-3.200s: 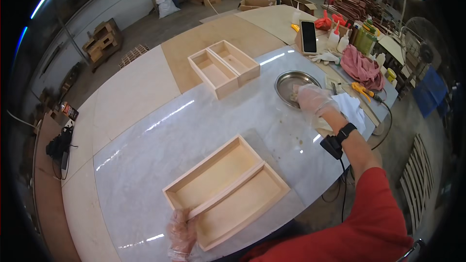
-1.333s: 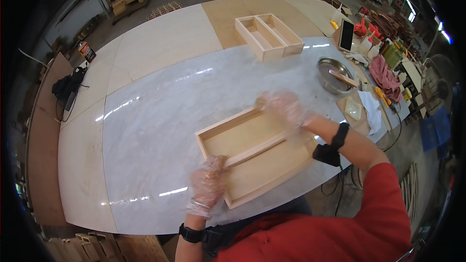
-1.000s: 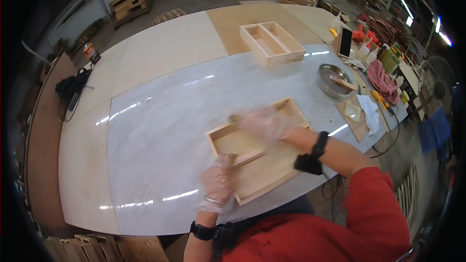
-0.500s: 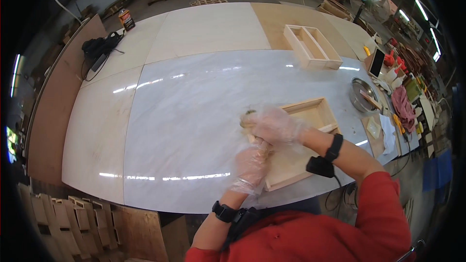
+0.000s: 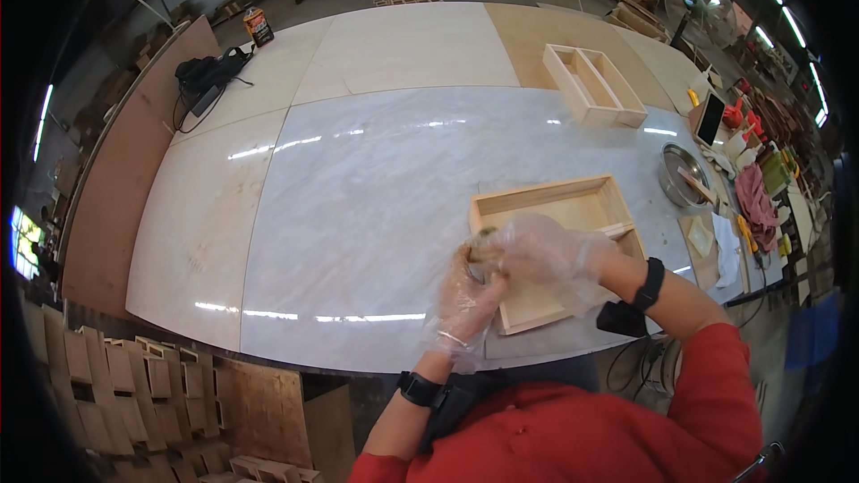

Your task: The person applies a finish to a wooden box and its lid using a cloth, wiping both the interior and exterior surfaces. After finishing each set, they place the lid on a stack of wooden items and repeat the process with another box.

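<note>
A shallow pale wooden box [image 5: 544, 189] with a divider lies at a slant on the grey sheet, near the table's front edge. My left hand [image 5: 465, 301], in a clear plastic glove, is closed at the box's left side, its fingers upon the wooden edge. Also gloved, my right hand [image 5: 546, 250] reaches over the box with its fingers bunched round a small greenish-brown wad [image 5: 484, 241]. That wad is pressed to the left edge, close beside my left fingers. Blur and the glove hide whether it is cloth or sponge.
A second divided wooden box [image 5: 595, 112] stands farther back. At right are a steel bowl [image 5: 677, 181] with a brush-like tool, a white cloth [image 5: 727, 250], a pink rag [image 5: 756, 201] and a dark-screened device [image 5: 710, 119]. A black bag [image 5: 201, 76] and a can [image 5: 258, 27] sit far left.
My right hand and the wad have come nearer along the box's left edge, uncovering its far left corner. My left hand stays at that side. The whole view has shifted slightly.
</note>
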The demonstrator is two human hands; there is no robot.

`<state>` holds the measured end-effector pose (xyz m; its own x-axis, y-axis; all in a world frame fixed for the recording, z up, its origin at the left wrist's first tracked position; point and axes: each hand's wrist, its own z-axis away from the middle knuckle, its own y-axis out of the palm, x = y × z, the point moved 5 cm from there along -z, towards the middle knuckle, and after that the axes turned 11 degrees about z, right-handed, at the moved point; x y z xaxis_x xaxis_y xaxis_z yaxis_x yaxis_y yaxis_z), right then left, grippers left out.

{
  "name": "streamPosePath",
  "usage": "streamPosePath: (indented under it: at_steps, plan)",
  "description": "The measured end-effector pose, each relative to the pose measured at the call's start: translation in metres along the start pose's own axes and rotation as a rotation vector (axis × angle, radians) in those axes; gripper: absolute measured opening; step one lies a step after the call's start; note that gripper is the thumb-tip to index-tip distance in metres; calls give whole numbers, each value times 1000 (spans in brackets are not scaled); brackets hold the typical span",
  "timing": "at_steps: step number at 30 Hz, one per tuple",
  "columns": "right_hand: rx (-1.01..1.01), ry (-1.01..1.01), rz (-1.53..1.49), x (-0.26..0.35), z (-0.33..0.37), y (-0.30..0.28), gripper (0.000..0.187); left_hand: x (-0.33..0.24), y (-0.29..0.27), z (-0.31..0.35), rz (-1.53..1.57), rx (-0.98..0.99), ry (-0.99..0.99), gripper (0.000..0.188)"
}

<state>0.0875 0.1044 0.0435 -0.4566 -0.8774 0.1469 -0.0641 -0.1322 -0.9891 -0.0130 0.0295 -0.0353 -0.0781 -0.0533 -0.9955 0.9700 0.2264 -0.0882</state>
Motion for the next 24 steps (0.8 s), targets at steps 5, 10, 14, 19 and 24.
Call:
streamPosePath:
  at_steps: [5,10,14,19,24]
  plan:
    - [18,88,-224,-1,-5,-12,22,16,2,0,270,5,-12,60]
    - [34,-2,-46,13,26,-7,21,9,0,1,317,11,-23,70]
    - [87,95,-38,-26,81,-8,23,8,-2,3,130,-43,-5,80]
    - [-244,5,-112,-40,65,34,21,-14,0,2,99,53,183,73]
    - [-124,167,215,-15,71,16,11,-20,-3,0,-135,120,309,48]
